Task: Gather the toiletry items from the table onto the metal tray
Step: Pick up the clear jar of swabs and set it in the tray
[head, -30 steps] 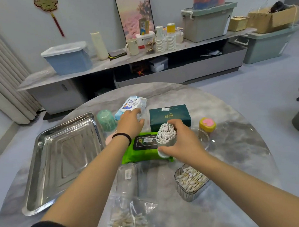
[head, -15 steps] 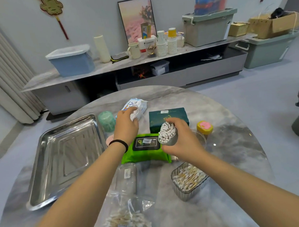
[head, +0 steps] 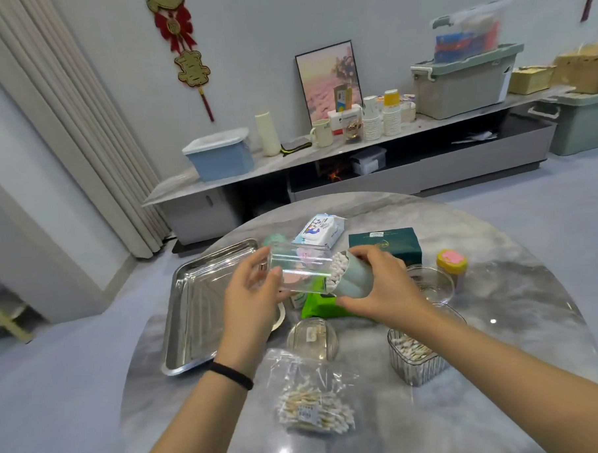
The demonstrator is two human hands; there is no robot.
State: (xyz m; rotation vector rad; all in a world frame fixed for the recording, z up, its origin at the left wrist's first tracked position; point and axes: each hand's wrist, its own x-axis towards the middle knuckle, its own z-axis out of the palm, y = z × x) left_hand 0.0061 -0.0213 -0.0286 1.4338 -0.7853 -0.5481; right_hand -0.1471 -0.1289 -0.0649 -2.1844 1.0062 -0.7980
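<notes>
Just above the tabletop (head: 500, 320), both hands hold one thing between them: a pale green cotton swab cup (head: 349, 281) tipped on its side, its white swab heads pointing left into a clear lid (head: 299, 265). The right hand (head: 379, 288) wraps the cup's green base, fingers over the top and thumb beneath, so the cup sits wholly inside that grip. The left hand (head: 249, 297) pinches the closed left end of the clear lid, thumb near and fingers behind; the lid's open mouth overlaps the swab heads. Cup and lid hang in the air to the right of the metal tray (head: 198, 316), which lies at the left of the tabletop. Below the hands rest a green wipes pack (head: 316, 306), a clear dome lid (head: 312, 337), a bag of swabs (head: 315, 402) and a ribbed box of swabs (head: 416, 356). Beyond them lie a white-blue wipes pack (head: 320, 230), a dark green box (head: 384, 245) and a yellow jar (head: 451, 264).
</notes>
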